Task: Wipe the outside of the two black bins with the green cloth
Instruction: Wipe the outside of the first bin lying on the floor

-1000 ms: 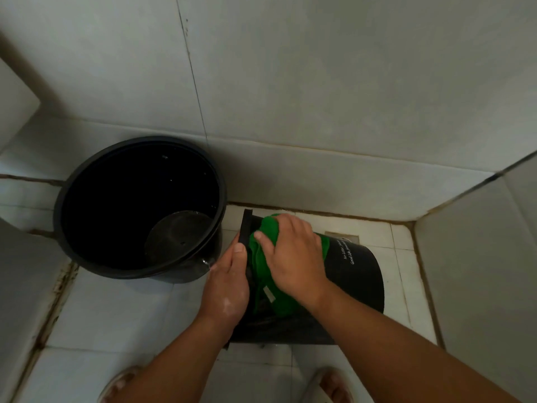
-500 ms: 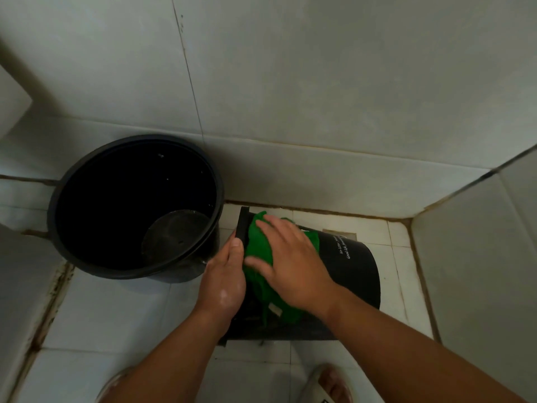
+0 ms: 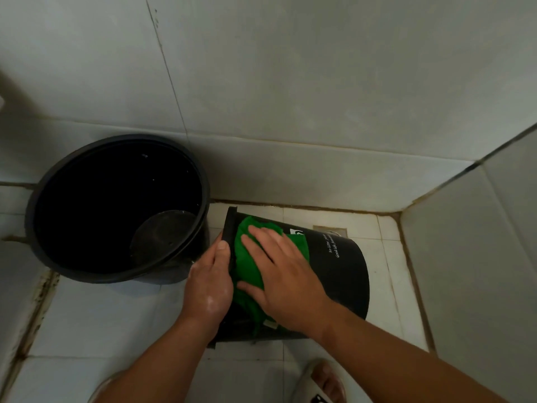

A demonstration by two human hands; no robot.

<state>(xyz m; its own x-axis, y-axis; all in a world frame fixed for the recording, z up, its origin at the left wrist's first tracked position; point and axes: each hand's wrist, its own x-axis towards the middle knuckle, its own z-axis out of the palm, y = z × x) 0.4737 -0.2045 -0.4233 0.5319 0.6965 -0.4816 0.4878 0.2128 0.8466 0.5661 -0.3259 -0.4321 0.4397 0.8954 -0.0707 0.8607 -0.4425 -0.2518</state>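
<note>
While your right hand [image 3: 286, 279] presses the green cloth [image 3: 247, 266] flat, fingers spread, on the small black bin [image 3: 343, 271] lying on its side at lower middle, your left hand [image 3: 210, 286] grips its rim. At left, the big black bin [image 3: 116, 207] stands upright on the tiled floor [image 3: 101, 321].

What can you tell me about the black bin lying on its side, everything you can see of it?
The smaller black bin lies tipped on its side on the white tiled floor, rim toward the upright bin, base toward the corner. It looks like smooth matte plastic, with small white lettering. The left hand grips its rim; the right hand presses the green cloth flat against its wall.
</note>
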